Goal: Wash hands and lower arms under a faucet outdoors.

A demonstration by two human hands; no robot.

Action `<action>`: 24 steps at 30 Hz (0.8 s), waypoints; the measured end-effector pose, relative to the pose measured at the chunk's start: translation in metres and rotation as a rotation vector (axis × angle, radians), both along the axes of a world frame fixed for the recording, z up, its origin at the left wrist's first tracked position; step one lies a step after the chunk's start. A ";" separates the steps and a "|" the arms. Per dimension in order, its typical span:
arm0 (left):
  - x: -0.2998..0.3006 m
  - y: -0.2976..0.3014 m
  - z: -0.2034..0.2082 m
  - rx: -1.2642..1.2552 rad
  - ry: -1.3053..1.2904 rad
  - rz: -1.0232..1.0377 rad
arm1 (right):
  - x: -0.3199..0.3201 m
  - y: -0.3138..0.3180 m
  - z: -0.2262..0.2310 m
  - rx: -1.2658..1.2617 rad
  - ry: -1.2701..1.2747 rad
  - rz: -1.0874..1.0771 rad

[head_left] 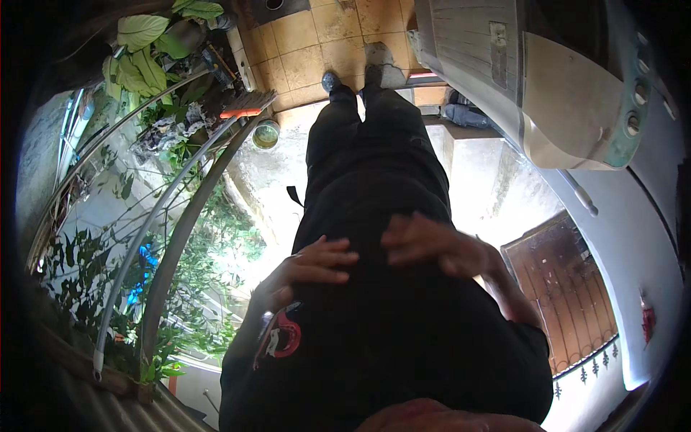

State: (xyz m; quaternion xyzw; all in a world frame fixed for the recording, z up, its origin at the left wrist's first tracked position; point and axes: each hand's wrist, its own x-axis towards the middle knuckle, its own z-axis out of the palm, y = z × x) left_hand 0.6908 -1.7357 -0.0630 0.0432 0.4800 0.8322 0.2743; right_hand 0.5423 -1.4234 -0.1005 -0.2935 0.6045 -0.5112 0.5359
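Observation:
My left hand [313, 266] hovers in front of my black shirt [389, 345], its fingers stretched out and apart, with nothing in them. Across from it, my right hand [432, 246] is raised at about the same height; it is a little blurred, but its fingers look extended and hold nothing. A gap separates the two hands. Beyond them are my black trousers [371, 155] and dark shoes on the floor. A red and white print [286, 337] shows on the shirt near my left forearm.
Tan floor tiles [299, 36] lie around my feet. A washing machine [568, 101] with several knobs stands at the far right, and a brown barred door [565, 288] nearer. To the left are leafy plants [140, 68], long poles [176, 237], an orange-edged tool [241, 113] and a small bucket [266, 135].

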 end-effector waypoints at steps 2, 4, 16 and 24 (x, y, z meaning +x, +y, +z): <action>0.015 0.008 -0.023 -0.116 -0.144 0.070 | 0.000 0.007 -0.021 0.062 0.085 0.026; 0.026 0.003 -0.076 -0.826 -0.035 -0.147 | 0.015 0.050 -0.087 0.658 0.257 0.111; 0.024 0.083 -0.348 -1.126 -0.225 -0.514 | 0.032 0.018 -0.338 0.697 0.341 0.291; 0.014 0.109 -0.509 -1.479 -0.298 -0.605 | 0.052 0.011 -0.536 1.092 0.245 0.225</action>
